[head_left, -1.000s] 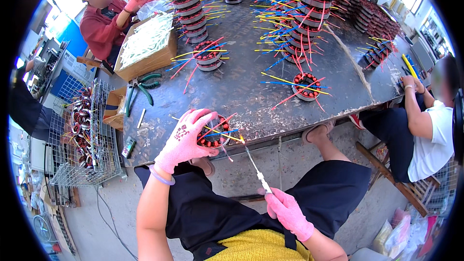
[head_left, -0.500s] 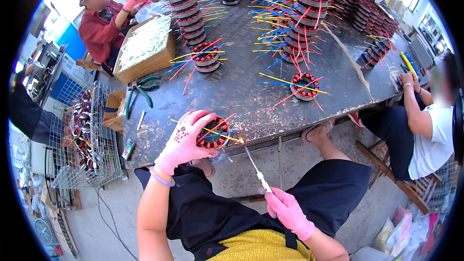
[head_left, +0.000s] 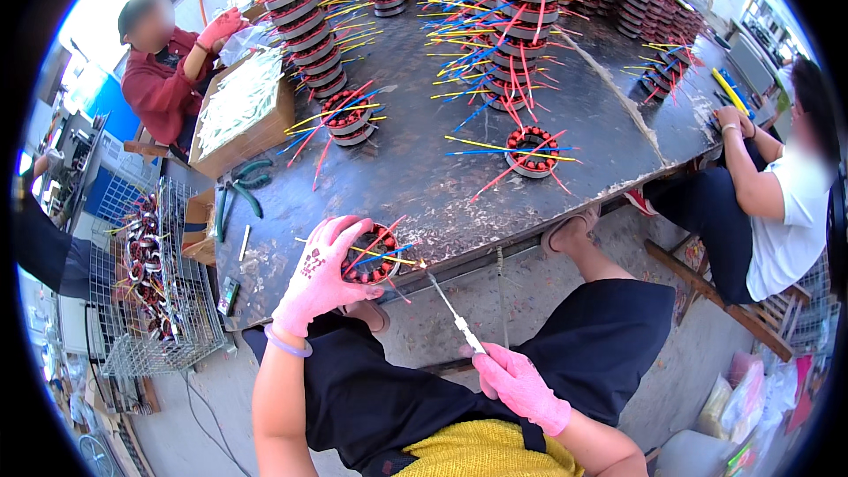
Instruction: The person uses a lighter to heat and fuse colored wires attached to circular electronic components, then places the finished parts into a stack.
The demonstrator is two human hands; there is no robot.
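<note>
My left hand (head_left: 320,269), in a pink glove with dark print, grips a ring-shaped motor stator (head_left: 389,267) by its left side at the table's near edge. Red windings line the ring, and red, yellow and blue leads cross it. My right hand (head_left: 523,384), gloved in pink too, is closed around a slim pen-like tool (head_left: 466,334) with a white handle and a thin metal shaft. Its tip points up and left to the end of a yellow lead, where a small orange glow shows. Another stator (head_left: 532,168) lies flat on the table beyond.
Stacked stators (head_left: 521,44) stand across the dark table (head_left: 397,159). Left are green-handled pliers (head_left: 240,194), a carton of white pieces (head_left: 274,124), a lighter (head_left: 229,293) and a wire basket (head_left: 155,336). A person in red sits far left; one in white, right.
The whole view has swung, so the table and its stacks sit farther left in the picture. My hands keep their grips, and the tool's tip stays by the stator's leads.
</note>
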